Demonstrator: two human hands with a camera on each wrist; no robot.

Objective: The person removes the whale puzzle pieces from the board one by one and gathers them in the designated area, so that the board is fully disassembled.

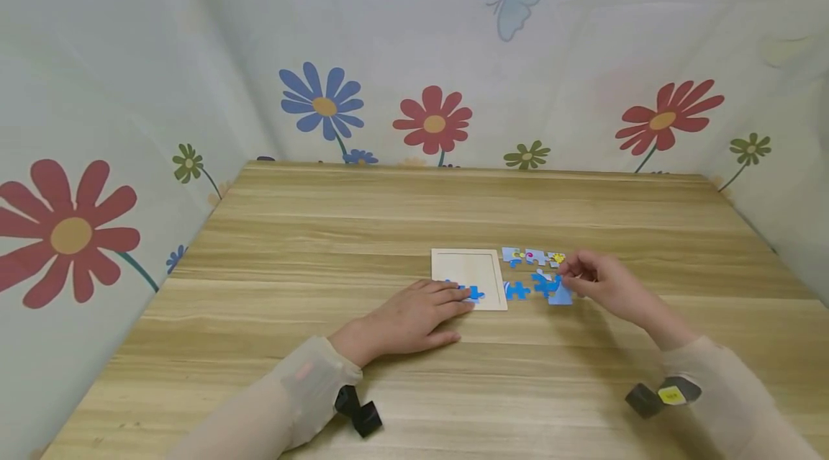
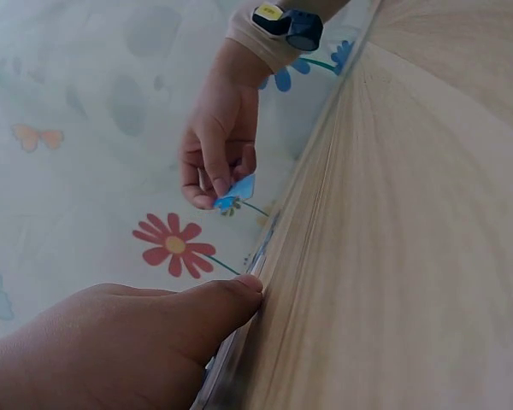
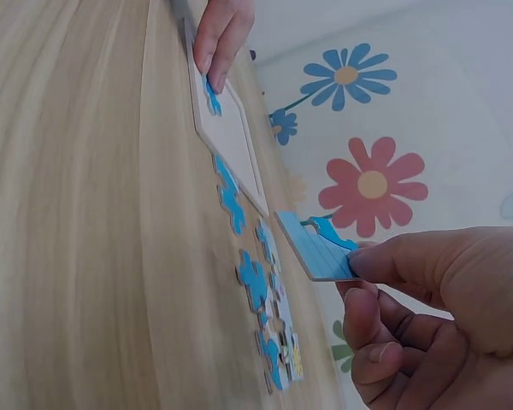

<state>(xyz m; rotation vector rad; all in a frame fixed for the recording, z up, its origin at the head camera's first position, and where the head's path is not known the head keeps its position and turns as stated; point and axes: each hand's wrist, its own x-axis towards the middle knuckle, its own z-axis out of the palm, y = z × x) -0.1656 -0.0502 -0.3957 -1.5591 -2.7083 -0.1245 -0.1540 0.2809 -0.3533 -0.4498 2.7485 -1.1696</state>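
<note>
A square wooden puzzle tray (image 1: pixel 468 252) lies on the table, with blue jigsaw pieces (image 1: pixel 476 293) in its near part. My left hand (image 1: pixel 414 317) rests over the tray's near left corner, its fingertips touching those pieces and partly hiding them. Right of the tray, my right hand (image 1: pixel 599 283) pinches a light-blue jigsaw piece (image 3: pixel 312 248) between thumb and fingers. The right wrist view shows this piece raised above the table, with a straight edge and a darker blue shape printed on it. Below it are loose blue pieces (image 3: pixel 253 280).
A row of colourful pieces (image 1: pixel 534 256) lies to the right of the tray's far side. One blue piece (image 1: pixel 517 291) sits right beside the tray's near right edge. The wooden table (image 1: pixel 363 222) ends at a flower-printed cloth (image 1: pixel 388 28) behind and at the sides.
</note>
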